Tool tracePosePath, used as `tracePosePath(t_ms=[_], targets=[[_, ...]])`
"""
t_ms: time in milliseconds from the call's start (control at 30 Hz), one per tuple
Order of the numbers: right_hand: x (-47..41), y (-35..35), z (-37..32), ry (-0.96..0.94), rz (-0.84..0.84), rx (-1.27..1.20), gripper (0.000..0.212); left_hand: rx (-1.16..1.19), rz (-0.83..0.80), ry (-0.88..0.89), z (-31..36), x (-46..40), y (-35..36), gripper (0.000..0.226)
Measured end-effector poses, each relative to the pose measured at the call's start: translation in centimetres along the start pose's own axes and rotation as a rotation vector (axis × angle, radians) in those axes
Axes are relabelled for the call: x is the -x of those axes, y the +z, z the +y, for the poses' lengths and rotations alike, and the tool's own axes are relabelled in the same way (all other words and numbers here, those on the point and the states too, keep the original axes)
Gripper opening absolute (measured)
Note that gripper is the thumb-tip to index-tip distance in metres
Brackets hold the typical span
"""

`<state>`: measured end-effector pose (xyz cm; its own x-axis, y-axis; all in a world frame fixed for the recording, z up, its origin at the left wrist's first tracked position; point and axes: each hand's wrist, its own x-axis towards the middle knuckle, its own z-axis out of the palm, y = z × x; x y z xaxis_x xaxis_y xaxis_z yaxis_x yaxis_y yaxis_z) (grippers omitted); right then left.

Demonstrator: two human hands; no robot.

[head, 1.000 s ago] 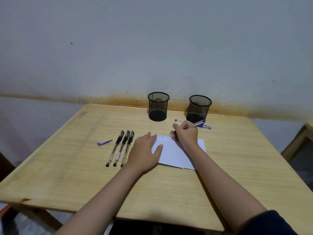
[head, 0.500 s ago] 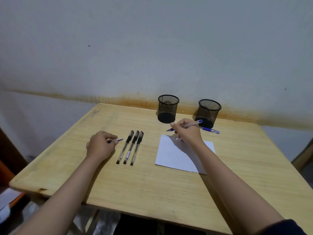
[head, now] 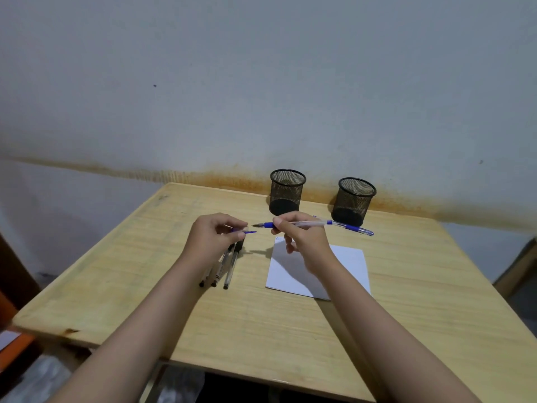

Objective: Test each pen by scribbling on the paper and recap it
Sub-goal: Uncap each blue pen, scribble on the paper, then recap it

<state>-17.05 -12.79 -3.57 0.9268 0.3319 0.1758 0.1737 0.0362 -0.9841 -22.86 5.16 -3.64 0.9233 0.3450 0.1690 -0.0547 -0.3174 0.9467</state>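
My right hand (head: pixel 302 239) holds an uncapped blue pen (head: pixel 305 223) level above the table, its tip pointing left. My left hand (head: pixel 213 238) pinches the blue pen cap (head: pixel 247 231), its open end a short gap from the pen tip. A white sheet of paper (head: pixel 345 266) lies under my right hand, with faint marks at its top left corner. Three black capped pens (head: pixel 229 271) lie side by side beneath my left hand, partly hidden by it. Another blue capped pen (head: pixel 356 229) lies behind the paper.
Two black mesh pen cups (head: pixel 287 191) (head: pixel 354 200) stand at the back of the wooden table (head: pixel 261 321), near the wall. Another wooden piece (head: pixel 517 269) shows at the right edge. Orange and white items (head: pixel 11 341) lie on the floor at the left.
My left hand left the paper, picked the blue cap off the table at the left and brought it up toward the pen tip. My right hand lifted the pen off the paper.
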Motion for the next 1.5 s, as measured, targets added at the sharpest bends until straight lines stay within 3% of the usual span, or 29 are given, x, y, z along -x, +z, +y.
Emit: tracePosePath(t_ms=[467,833,967,1133,1233,1400,1500], targets=[[0.8,-2.0,0.4,-0.026,0.055,0.012,0.011,0.036,-0.063,0.077,0.9,0.1,2.5,0.024],[1.6,-2.3,0.6,-0.124,-0.029,-0.070,0.006,0.091,-0.112,0.168,1.1,0.4,3.8,0.033],[2.2,-2.3,1.0,-0.026,-0.075,-0.130,0.006,0.065,-0.177,0.196,0.9,-0.1,3.4,0.032],[3.3,-6.5,-1.1,0.252,-0.309,-0.428,0.025,0.033,-0.233,0.308,2.7,-0.4,4.7,0.026],[3.9,-7.9,-2.4,0.351,-0.215,-0.280,0.017,0.023,-0.256,0.313,3.2,0.5,6.8,0.025],[4.6,-8.4,-2.2,0.344,0.115,0.127,0.007,0.048,-0.180,0.086,-0.2,2.3,7.3,0.040],[5.4,-11.2,-1.1,0.239,0.350,0.327,0.004,-0.278,-0.265,0.138,-2.4,2.8,6.1,0.053]])
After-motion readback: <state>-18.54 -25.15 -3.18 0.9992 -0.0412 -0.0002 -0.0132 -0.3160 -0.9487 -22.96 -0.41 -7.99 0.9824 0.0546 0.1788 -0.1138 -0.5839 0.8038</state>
